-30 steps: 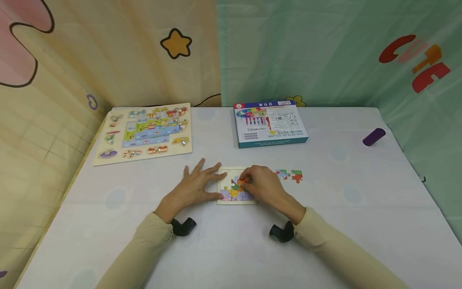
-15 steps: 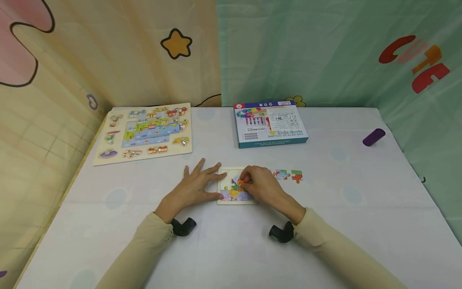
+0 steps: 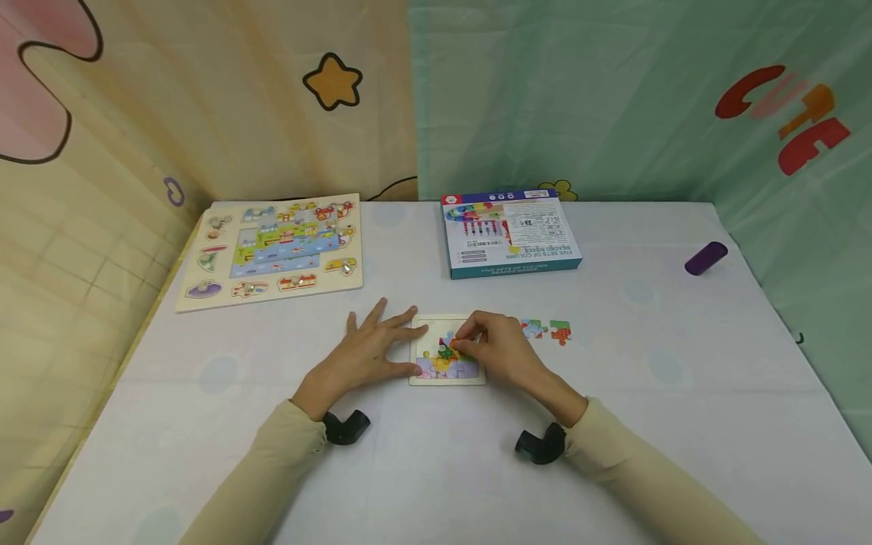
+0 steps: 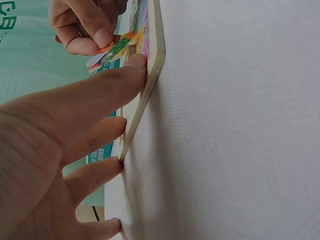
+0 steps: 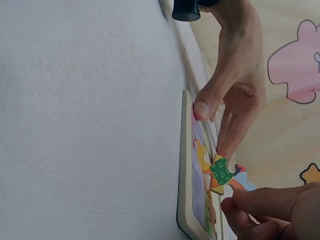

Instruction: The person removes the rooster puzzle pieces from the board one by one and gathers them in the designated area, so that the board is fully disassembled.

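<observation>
In the head view my left hand (image 3: 368, 350) rests with spread, straight fingers along the left side of a small jigsaw tray (image 3: 446, 382). Its thumb presses the tray's lower left corner, as the left wrist view also shows. My right hand (image 3: 502, 347) pinches a green and orange puzzle piece (image 5: 221, 171) between thumb and index finger. That piece stands tilted above the tray in both wrist views. A row of lilac and yellow pieces (image 3: 436, 369) lies along the tray's near side. Part of the tray's right side is hidden under the right hand.
Two loose puzzle pieces, one blue and red (image 3: 534, 328), one green and red (image 3: 561, 331), lie right of the tray. Behind stand a wooden knob-puzzle board (image 3: 191, 272) and a flat bead-set box (image 3: 514, 235). A purple cylinder (image 3: 705, 258) lies far right.
My right hand has shifted slightly right, and the green and orange puzzle piece has tilted up from the tray in its fingers. My left hand has stayed put.
</observation>
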Available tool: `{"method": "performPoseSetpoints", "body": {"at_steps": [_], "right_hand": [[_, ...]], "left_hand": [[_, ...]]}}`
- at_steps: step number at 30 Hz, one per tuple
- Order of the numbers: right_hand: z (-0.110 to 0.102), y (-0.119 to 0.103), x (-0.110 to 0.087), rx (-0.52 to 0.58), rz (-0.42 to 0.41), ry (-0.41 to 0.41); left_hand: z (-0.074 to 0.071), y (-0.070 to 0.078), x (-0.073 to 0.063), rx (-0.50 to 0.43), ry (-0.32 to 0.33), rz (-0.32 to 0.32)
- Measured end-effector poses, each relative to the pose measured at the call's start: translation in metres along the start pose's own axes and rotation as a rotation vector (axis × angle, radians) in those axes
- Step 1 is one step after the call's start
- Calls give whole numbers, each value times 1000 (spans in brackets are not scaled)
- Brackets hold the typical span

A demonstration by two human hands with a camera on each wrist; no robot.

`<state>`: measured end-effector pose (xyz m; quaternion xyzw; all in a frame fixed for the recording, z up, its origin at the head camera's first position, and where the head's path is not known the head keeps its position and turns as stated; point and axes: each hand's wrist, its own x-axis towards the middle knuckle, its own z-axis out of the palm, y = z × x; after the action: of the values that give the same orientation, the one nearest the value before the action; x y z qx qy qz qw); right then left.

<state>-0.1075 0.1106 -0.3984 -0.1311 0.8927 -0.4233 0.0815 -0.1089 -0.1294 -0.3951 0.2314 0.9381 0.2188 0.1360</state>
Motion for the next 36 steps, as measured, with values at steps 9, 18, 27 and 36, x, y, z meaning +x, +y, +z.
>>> {"method": "performPoseSetpoints", "body": {"at_steps": [9,18,27,36], "right_hand": [[-7,4,-4,43,38,2],[-22,18,-19,80,91,33],[-47,42,-41,138,157,104],[-68,60,-55,104,236,120]], "left_hand": [[0,0,1,10,-2,5],[0,1,1,10,-4,9],[-2,0,1,3,-9,10],[-1,-1,0,-2,-8,6]]}}
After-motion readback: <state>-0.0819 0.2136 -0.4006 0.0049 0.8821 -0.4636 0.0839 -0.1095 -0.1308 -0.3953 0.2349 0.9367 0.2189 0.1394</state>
